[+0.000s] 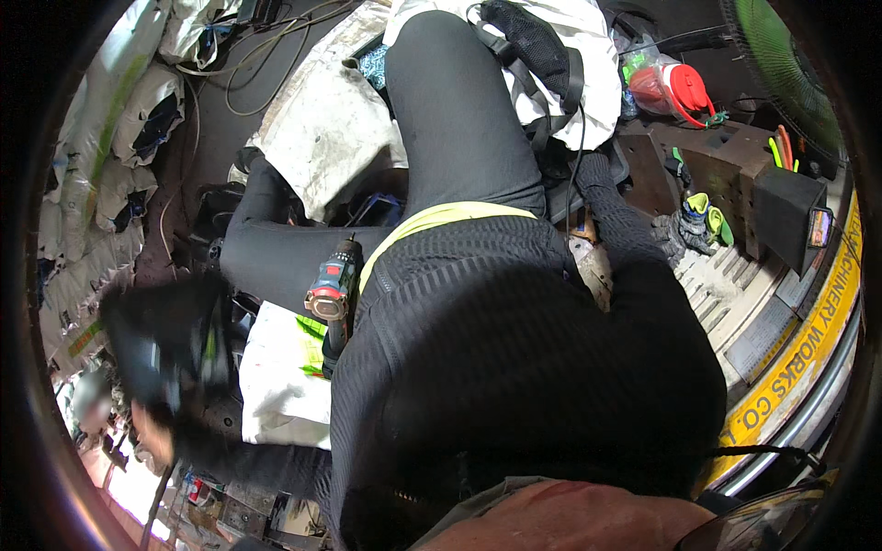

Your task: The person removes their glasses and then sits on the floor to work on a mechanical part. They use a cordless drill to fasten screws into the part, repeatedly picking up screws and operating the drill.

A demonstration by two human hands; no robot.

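My left hand, smeared by motion at the far left, is at the lower edge of a black shield-like thing and appears to hold it. That thing is blurred too, so its exact kind is unclear. My right arm reaches forward along my right side; the right hand is dark and mostly hidden by shadow and the sleeve, and its fingers do not show. Beside my left hip a cordless drill in teal, red and black stands with its chuck pointing away from me. A white sheet lies beneath it.
White sacks are piled along the left, with loose cables beyond. At the right are a red jug, a green fan, grey gloves, a black box and a yellow curved rail. White cloth lies around my legs.
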